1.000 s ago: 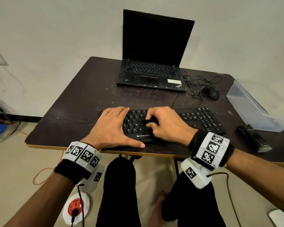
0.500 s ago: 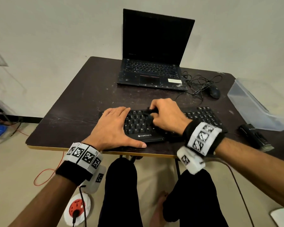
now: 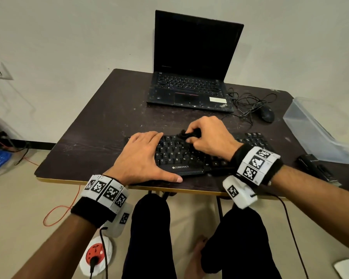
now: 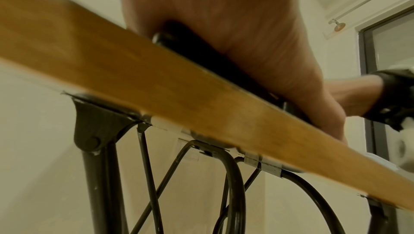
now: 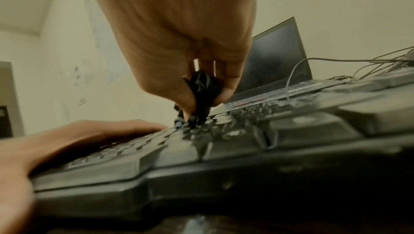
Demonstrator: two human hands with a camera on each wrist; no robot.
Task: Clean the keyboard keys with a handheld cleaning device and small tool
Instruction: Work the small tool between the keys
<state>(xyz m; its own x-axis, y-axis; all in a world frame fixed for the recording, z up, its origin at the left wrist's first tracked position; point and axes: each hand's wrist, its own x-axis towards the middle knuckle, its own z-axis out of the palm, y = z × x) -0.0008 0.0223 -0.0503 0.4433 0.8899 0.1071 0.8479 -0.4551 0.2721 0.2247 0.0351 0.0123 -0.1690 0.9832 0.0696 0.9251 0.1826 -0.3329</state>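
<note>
A black Zebronics keyboard [image 3: 181, 158] lies near the table's front edge. My left hand [image 3: 141, 156] lies flat on its left half, fingers straight, thumb along the front edge; in the right wrist view this left hand [image 5: 74, 137] rests on the keys. My right hand [image 3: 206, 135] pinches a small black cleaning tool [image 3: 188, 134] between thumb and fingers. The tool's tip [image 5: 197, 119] touches the keys of the upper rows of the keyboard [image 5: 224, 149]. In the left wrist view my left hand [image 4: 235, 34] presses on the keyboard's front edge [image 4: 179, 39].
An open black laptop [image 3: 189, 85] stands at the back of the dark table [image 3: 109, 121]. A mouse [image 3: 267, 114] with tangled cable lies right of it. A clear plastic box [image 3: 318, 129] and a black handheld device [image 3: 318, 170] sit at the right edge.
My right hand has moved away from me, carrying the tool from the lower key rows up to the top rows. The left hand has stayed flat on the keyboard.
</note>
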